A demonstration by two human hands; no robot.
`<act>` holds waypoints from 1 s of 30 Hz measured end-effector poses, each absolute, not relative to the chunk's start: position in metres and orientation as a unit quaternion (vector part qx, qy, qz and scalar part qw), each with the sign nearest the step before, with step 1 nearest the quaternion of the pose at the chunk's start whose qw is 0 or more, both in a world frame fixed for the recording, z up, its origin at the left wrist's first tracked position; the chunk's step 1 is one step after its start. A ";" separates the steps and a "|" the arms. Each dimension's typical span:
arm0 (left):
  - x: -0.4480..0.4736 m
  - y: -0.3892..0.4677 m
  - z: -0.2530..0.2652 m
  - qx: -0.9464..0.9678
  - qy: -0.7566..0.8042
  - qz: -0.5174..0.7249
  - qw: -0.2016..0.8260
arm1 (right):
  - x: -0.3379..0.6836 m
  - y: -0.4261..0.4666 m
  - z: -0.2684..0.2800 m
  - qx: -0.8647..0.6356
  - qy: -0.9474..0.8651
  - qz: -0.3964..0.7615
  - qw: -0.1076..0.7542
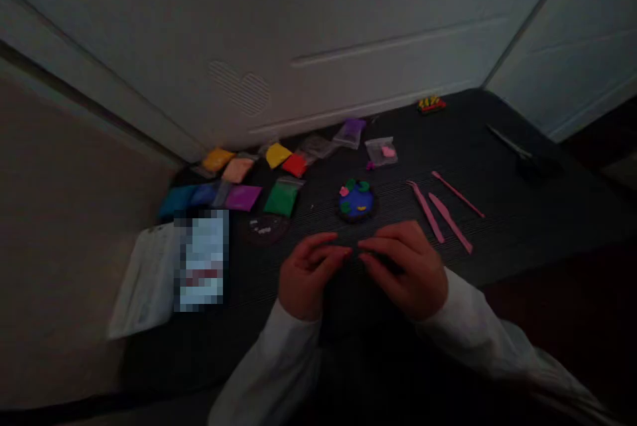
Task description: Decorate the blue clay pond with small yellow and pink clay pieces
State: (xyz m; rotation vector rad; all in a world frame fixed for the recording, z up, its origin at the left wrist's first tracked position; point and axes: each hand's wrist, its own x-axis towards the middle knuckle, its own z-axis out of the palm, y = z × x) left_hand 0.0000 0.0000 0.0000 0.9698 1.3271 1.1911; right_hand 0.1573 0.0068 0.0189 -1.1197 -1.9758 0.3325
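My left hand (307, 275) and my right hand (411, 268) face each other over the dark table, fingertips almost meeting. Both have thumb and fingers curled into a pinch; anything between them is too small and dark to make out. Just beyond the fingertips sits a round clay pond model (355, 203), with a blue middle, a dark rim, green pads, a pink flower and a yellow piece. To the right of it lie three pink modelling tools: a curved-tip one (426, 211), a knife-shaped one (450, 222) and a thin one (458, 194).
Bags of coloured clay, such as a green one (283, 197) and a purple one (351, 132), spread along the left and back. A bag with pink clay (382, 151) lies behind the model. Scissors (517, 147) are at right, white packets (149, 280) at left.
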 end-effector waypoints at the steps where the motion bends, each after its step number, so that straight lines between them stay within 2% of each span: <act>1: 0.001 -0.002 0.002 0.446 0.574 0.474 0.497 | 0.163 0.009 0.016 -0.457 -0.785 0.120 0.401; 4: 0.004 -0.005 0.006 0.568 0.595 0.408 0.395 | 0.187 0.015 0.006 -0.514 -0.773 0.071 0.365; 9: 0.004 -0.008 -0.004 0.746 0.545 0.322 0.206 | 0.243 0.020 -0.011 -0.655 -0.701 -0.038 0.279; 11: 0.003 -0.008 -0.010 0.773 0.539 0.298 0.151 | 0.258 0.020 -0.014 -0.677 -0.692 -0.035 0.248; 14: 0.002 -0.010 -0.015 0.792 0.535 0.272 0.115 | 0.268 0.021 -0.014 -0.693 -0.693 -0.021 0.199; 20: -0.003 -0.015 -0.017 0.804 0.526 0.251 0.115 | 0.268 0.027 -0.005 -0.700 -0.706 -0.054 0.094; 25: -0.008 -0.019 -0.012 0.787 0.549 0.276 0.061 | 0.272 0.028 -0.005 -0.742 -0.656 -0.093 0.106; 30: -0.005 -0.018 -0.009 0.771 0.580 0.260 0.028 | 0.255 -0.002 0.006 -0.782 -0.591 -0.078 0.184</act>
